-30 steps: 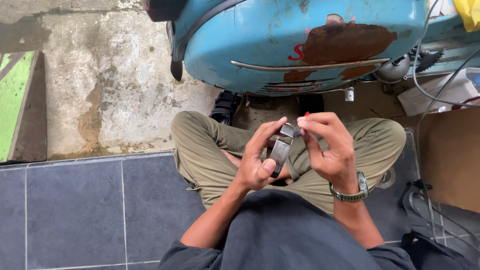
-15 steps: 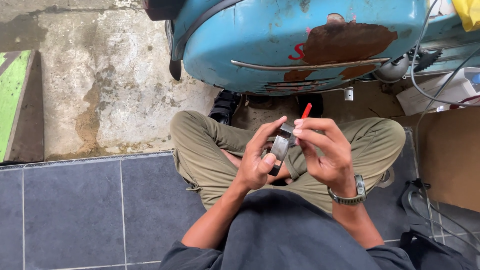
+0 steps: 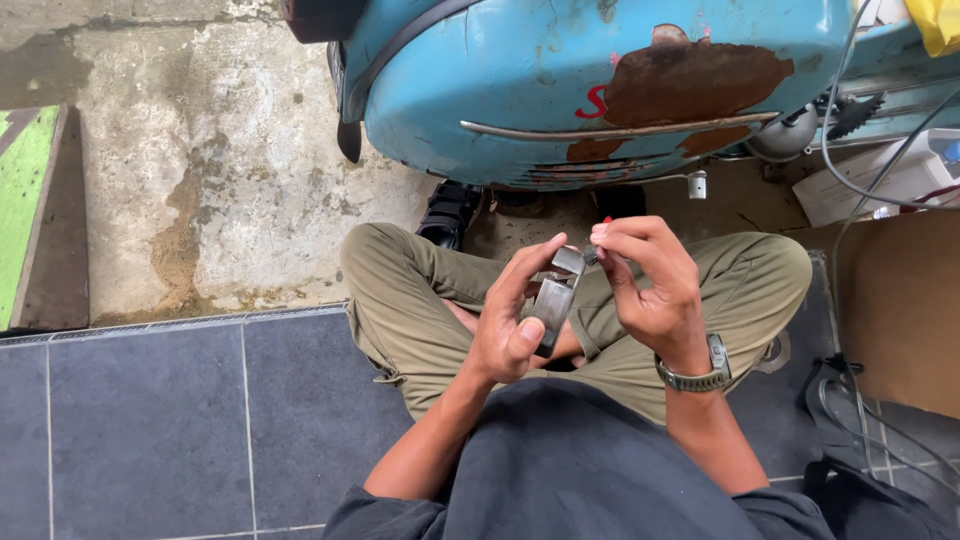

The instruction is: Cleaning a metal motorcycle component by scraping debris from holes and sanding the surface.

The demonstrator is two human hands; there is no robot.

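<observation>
The head camera looks down on a person sitting cross-legged in olive-green trousers (image 3: 420, 290) on dark grey floor tiles (image 3: 150, 420). The left hand (image 3: 512, 325) is closed around a small flat grey metal part (image 3: 553, 300), thumb pressed on its lower end and fingers curled behind it, holding it upright above the lap. The right hand (image 3: 650, 285) pinches the top end of that same part between thumb and fingertips, where a folded lip sticks out; a sliver of red shows just beside the fingertips, too small to tell what it is. A metal-banded wristwatch (image 3: 700, 375) sits on the right wrist. Just beyond the knees stands a rusty light-blue scooter body (image 3: 520, 90) on stained concrete (image 3: 200, 180). A sheet of brown cardboard (image 3: 900, 310) lies at the right, near white cables (image 3: 850, 150)
</observation>
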